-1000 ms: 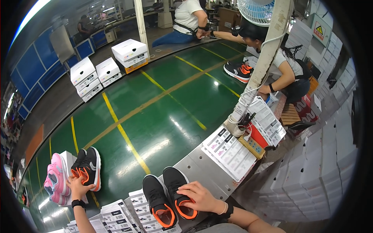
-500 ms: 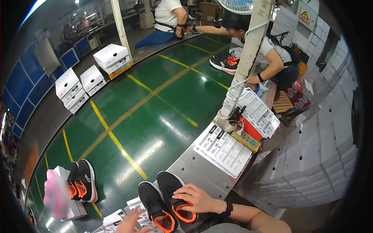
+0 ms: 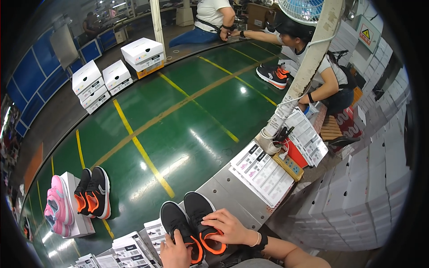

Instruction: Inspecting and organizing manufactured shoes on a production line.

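Observation:
In front of me at the lower edge stands a pair of black sneakers with orange linings, side by side with toes pointing away. My left hand [image 3: 175,251] has its fingers on the collar of the left sneaker [image 3: 174,217]. Over the opening of the right sneaker [image 3: 198,209], my right hand [image 3: 229,228] curls its fingers around the collar and tongue area. Both sneakers rest at the table's metal edge [image 3: 228,196], partly over printed sheets [image 3: 154,233].
Beyond runs a green conveyor belt [image 3: 196,161] with yellow lines. At its left lie another black pair [image 3: 99,192], a white box [image 3: 82,223] and pink sneakers [image 3: 58,203]. Shoe boxes [image 3: 143,52] line the far edge. A post [image 3: 295,85], label sheets [image 3: 263,174] and a co-worker [image 3: 328,76] are at right.
My left hand has come up and right, onto the left sneaker. My right hand stays at the right sneaker. The view has shifted slightly, and the pink sneakers look sharper.

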Tool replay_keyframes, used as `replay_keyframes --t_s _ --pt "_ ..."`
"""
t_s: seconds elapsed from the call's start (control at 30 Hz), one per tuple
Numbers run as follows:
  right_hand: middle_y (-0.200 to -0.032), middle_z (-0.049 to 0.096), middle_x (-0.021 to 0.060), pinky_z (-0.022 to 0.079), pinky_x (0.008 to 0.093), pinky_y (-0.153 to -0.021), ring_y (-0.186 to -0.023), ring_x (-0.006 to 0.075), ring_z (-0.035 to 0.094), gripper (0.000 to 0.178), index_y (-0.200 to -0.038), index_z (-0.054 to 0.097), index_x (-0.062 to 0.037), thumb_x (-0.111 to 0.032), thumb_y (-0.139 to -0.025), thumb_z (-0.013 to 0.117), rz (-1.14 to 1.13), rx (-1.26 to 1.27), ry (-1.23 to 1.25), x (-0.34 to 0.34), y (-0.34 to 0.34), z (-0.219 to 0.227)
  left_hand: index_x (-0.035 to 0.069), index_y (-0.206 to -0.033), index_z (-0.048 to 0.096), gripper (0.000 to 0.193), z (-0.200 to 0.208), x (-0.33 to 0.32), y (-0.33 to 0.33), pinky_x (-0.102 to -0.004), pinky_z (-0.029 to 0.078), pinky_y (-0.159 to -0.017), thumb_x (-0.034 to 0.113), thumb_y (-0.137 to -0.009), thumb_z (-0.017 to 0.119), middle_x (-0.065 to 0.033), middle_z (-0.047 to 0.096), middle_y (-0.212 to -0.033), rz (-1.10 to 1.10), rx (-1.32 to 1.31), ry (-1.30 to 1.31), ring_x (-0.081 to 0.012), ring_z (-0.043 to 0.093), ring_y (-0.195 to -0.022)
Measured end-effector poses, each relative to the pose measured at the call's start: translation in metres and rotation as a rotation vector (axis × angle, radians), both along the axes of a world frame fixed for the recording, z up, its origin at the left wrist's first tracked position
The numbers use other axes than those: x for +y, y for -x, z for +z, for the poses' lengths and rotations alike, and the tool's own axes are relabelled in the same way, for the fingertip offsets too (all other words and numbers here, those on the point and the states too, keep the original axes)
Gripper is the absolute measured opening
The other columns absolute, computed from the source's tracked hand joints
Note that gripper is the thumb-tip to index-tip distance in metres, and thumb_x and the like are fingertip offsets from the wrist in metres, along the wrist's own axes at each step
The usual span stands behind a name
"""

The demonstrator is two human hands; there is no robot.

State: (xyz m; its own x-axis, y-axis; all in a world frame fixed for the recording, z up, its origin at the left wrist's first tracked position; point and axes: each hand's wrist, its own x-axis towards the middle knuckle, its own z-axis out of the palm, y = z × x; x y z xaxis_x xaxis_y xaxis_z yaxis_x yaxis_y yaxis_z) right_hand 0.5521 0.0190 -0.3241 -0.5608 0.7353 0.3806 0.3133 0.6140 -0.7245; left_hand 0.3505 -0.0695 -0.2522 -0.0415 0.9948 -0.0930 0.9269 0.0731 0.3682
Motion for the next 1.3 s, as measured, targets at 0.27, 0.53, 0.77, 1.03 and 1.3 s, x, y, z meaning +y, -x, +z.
replay_keyframes --t_s 0.27,0.53,0.77,1.03,1.3 --pt "-0.121 0.062 0.0031 0.050 0.0374 -0.091 -0.106 0.0277 0.055 0.053 -0.118 0.066 -0.0108 -0.018 -0.068 0.084 -0.021 -0.009 -0.006 -0.0003 -0.0013 0.0010 -0.003 -0.133 0.045 0.062 -0.0023 0.0018 0.0018 -0.0491 0.052 -0.072 0.017 -0.081 0.071 -0.0273 0.061 -0.103 -0.037 0.004 -0.024 -0.0442 0.063 -0.083" --pt "-0.121 0.060 0.0048 0.048 0.0371 -0.092 -0.107 0.0280 0.055 0.052 -0.121 0.064 -0.0104 -0.023 -0.074 0.080 0.003 -0.013 -0.026 -0.0015 -0.0015 -0.0010 -0.006 -0.130 0.047 0.060 -0.0018 0.0006 -0.0004 -0.0481 0.052 -0.073 0.018 -0.080 0.072 -0.0291 0.061 -0.106 -0.024 -0.015 -0.011 -0.0440 0.063 -0.083" --pt "-0.125 0.059 0.0040 0.047 0.0380 -0.097 -0.112 0.0270 0.054 0.051 -0.120 0.064 -0.0094 -0.017 -0.072 0.080 -0.001 0.019 0.009 -0.0045 -0.0008 -0.0048 -0.006 -0.130 0.047 0.061 0.0023 0.0024 -0.0008 -0.0484 0.052 -0.072 0.020 -0.080 0.072 -0.0264 0.063 -0.103 -0.018 -0.007 0.051 -0.0426 0.065 -0.083" --pt "-0.122 0.059 0.0042 0.048 0.0376 -0.094 -0.110 0.0270 0.054 0.048 -0.120 0.062 -0.0097 -0.020 -0.076 0.078 0.002 0.028 -0.019 -0.0038 -0.0014 -0.0053 -0.003 -0.131 0.047 0.061 0.0005 0.0021 -0.0014 -0.0489 0.053 -0.072 0.023 -0.081 0.072 -0.0256 0.065 -0.093 -0.027 0.007 0.038 -0.0433 0.065 -0.082" --pt "-0.124 0.059 0.0053 0.047 0.0377 -0.096 -0.111 0.0273 0.054 0.050 -0.119 0.064 -0.0073 -0.016 -0.072 0.080 0.004 0.054 -0.003 -0.0048 -0.0011 -0.0065 -0.002 -0.130 0.047 0.062 0.0036 0.0039 -0.0034 -0.0490 0.053 -0.072 0.025 -0.081 0.073 -0.0259 0.065 -0.092 -0.007 0.021 0.067 -0.0434 0.065 -0.082"
